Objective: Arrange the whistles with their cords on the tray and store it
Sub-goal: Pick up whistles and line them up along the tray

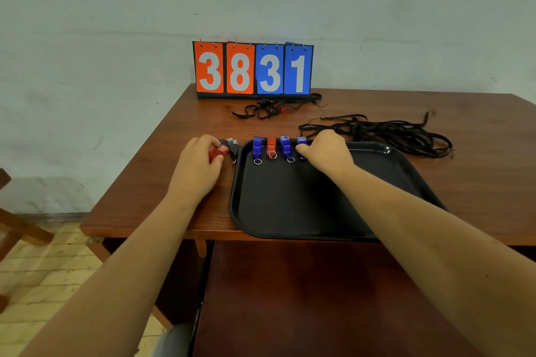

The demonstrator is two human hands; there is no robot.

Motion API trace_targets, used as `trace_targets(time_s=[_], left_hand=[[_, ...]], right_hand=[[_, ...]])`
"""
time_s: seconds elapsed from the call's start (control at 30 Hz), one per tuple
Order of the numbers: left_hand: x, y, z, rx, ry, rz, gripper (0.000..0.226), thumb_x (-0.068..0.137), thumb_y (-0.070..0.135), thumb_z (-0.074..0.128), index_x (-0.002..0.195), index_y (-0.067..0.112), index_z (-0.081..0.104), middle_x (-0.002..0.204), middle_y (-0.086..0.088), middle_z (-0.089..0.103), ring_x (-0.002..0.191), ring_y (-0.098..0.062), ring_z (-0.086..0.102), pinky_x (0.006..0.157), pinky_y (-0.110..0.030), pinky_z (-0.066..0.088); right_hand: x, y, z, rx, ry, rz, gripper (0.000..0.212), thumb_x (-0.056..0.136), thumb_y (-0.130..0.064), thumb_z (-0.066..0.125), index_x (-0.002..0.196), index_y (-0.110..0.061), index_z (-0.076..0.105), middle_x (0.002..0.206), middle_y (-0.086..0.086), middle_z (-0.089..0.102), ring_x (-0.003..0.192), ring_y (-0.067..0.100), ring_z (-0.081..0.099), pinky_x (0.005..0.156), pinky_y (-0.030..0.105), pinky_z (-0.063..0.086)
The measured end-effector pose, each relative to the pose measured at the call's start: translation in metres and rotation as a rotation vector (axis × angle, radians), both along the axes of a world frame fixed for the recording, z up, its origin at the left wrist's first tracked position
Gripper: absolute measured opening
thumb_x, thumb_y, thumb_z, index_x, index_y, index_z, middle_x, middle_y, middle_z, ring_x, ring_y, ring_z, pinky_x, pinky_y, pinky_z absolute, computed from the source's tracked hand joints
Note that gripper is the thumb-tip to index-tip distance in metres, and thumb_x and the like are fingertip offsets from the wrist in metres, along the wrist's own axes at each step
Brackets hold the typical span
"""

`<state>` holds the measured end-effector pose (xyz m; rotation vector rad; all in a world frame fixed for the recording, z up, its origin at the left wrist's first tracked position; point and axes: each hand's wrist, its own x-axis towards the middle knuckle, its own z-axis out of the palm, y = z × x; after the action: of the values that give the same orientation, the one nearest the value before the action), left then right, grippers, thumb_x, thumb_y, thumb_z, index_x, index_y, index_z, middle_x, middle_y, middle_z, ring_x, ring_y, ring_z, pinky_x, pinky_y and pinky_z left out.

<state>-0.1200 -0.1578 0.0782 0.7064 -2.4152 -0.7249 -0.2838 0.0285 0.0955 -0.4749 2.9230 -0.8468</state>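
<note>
A black tray (304,206) lies on the wooden table, its near rim over the table's front edge. Along its far rim stand a blue whistle (257,147), a red whistle (271,145) and another blue whistle (285,145), each with a metal ring. My right hand (324,151) pinches a further blue whistle (301,142) at the end of that row. Left of the tray, my left hand (200,159) grips a red whistle (218,152). Black whistles (230,144) lie beside it on the table.
A pile of black cords (385,132) lies behind the tray at the right. A smaller tangle of cords (266,109) lies before a flip scoreboard (253,69) reading 38 31. The table's left edge is near my left hand.
</note>
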Motion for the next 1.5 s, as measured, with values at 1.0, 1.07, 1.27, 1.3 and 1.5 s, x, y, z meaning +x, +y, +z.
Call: trace_targets(time_s=[1.0, 1.07, 1.27, 1.3, 1.5], left_hand=[[-0.012, 0.043, 0.042, 0.184, 0.241, -0.357, 0.022, 0.096, 0.037, 0.055, 0.114, 0.028, 0.063, 0.107, 0.021, 0.061, 0.098, 0.009, 0.055, 0.080, -0.010, 0.039], [-0.020, 0.024, 0.031, 0.101, 0.225, -0.177, 0.014, 0.095, 0.031, 0.057, 0.108, 0.027, 0.062, 0.107, 0.013, 0.059, 0.096, 0.002, 0.055, 0.084, -0.015, 0.039], [-0.028, -0.013, -0.001, -0.068, 0.037, 0.091, 0.030, 0.094, 0.027, 0.059, 0.122, 0.020, 0.062, 0.130, -0.007, 0.055, 0.123, -0.023, 0.049, 0.104, -0.040, 0.039], [-0.028, -0.013, -0.003, -0.083, 0.017, 0.089, 0.031, 0.094, 0.029, 0.058, 0.123, 0.020, 0.062, 0.131, -0.008, 0.055, 0.124, -0.024, 0.049, 0.105, -0.044, 0.038], [-0.025, -0.012, -0.004, -0.005, 0.001, 0.071, 0.031, 0.093, 0.025, 0.056, 0.122, 0.018, 0.064, 0.125, -0.010, 0.059, 0.117, -0.026, 0.054, 0.103, -0.044, 0.043]], right_hand=[[0.046, 0.051, 0.053, -0.924, -0.453, 0.453, 0.013, 0.089, -0.011, 0.067, 0.100, -0.006, 0.062, 0.099, 0.016, 0.070, 0.084, 0.019, 0.064, 0.074, 0.032, 0.054], [0.034, 0.059, 0.052, -0.933, -0.418, 0.397, 0.009, 0.091, -0.009, 0.064, 0.097, -0.006, 0.058, 0.100, 0.016, 0.073, 0.078, 0.019, 0.064, 0.065, 0.029, 0.053], [0.003, 0.070, 0.032, -0.527, -0.151, 0.146, 0.016, 0.093, -0.020, 0.065, 0.107, -0.012, 0.063, 0.090, 0.008, 0.070, 0.064, 0.013, 0.058, 0.055, 0.023, 0.050], [0.001, 0.069, 0.027, -0.423, -0.108, 0.148, 0.020, 0.093, -0.024, 0.066, 0.110, -0.015, 0.063, 0.090, 0.005, 0.068, 0.066, 0.013, 0.059, 0.056, 0.022, 0.050], [-0.015, 0.046, 0.008, -0.180, -0.011, 0.039, 0.039, 0.088, -0.035, 0.070, 0.098, 0.002, 0.071, 0.090, 0.019, 0.071, 0.079, 0.028, 0.068, 0.076, 0.035, 0.055]])
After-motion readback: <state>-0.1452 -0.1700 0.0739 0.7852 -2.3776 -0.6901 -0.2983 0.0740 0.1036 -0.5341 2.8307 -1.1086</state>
